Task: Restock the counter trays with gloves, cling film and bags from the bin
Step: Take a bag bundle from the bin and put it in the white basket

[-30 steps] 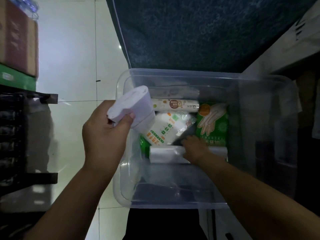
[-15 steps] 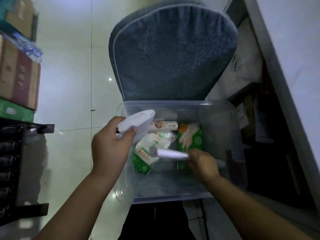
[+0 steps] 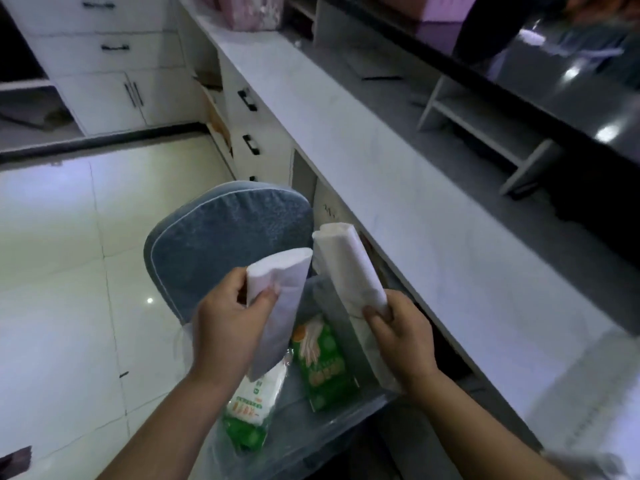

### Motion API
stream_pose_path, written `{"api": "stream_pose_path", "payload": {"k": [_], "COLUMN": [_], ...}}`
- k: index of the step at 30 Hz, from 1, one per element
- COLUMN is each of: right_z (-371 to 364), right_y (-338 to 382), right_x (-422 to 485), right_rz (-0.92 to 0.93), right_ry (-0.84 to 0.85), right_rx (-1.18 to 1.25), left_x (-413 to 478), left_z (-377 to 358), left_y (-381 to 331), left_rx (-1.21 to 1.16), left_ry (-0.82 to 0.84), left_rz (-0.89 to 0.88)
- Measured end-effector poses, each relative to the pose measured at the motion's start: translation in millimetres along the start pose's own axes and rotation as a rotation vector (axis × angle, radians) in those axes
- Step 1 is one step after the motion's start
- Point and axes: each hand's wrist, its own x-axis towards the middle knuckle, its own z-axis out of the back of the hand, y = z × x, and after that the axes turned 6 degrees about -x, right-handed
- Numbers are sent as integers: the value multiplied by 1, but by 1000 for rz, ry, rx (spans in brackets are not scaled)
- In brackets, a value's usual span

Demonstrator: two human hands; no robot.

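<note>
My left hand grips a flattened white roll of bags above the clear plastic bin. My right hand holds a second white roll, tilted up beside the counter edge. In the bin lie a green glove packet and a white-and-green packet, partly hidden by my left hand's roll. The white counter runs along the right. Grey open shelf trays stand on its far side.
A blue cushioned chair seat lies beyond the bin. White cabinets with black handles line the back and sit under the counter. Pale floor tiles spread to the left. A pink pack sits on the counter's far end.
My right hand has lifted the second white roll out of the bin. Both hands have risen, and my view has swung up toward the counter.
</note>
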Motion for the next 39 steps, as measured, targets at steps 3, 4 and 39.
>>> {"api": "stream_pose_path", "payload": {"k": [3, 4, 39], "right_z": [40, 54, 325], "right_y": [-5, -9, -299], "right_x": [-5, -7, -170], "right_rz": [-61, -86, -1036], "right_ry": [-94, -128, -80], "right_rx": [37, 39, -524], "left_x": [1, 0, -149], "left_z": [-25, -34, -405], "left_y": [-35, -47, -310], "left_rx": [-35, -53, -280], "left_ry": [70, 92, 1054], "left_rz": [-64, -88, -255]}}
